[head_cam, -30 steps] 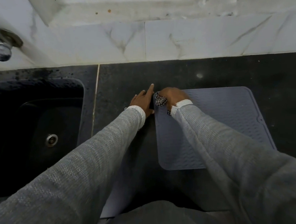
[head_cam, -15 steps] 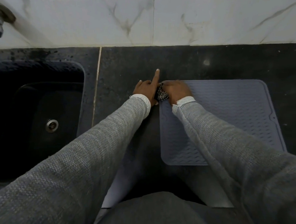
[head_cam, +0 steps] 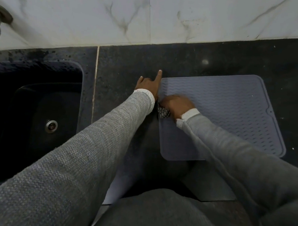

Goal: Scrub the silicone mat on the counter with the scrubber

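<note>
Sink (head_cam: 40,106) far left, not in play. L hand (head_cam: 146,84) on dark tabletop (head_cam: 127,62) just beside mat's left edge, index finger straight along that edge, other fingers tucked, holding nothing; looks like it's bracing the mat. Scrubber (head_cam: 163,112), speckled wad, at mat's left edge, R hand (head_cam: 177,104) clamped on it, blurred so finger detail unclear. Silicone mat (head_cam: 232,109) flat on tabletop right of centre, ribbed, grey. Judgement: mat light, floppy, likely to slide/bunch under strokes, so pin near the scrubbed edge. Scrubber soft, squashy, best grip from on top w/ whole palm.
</note>
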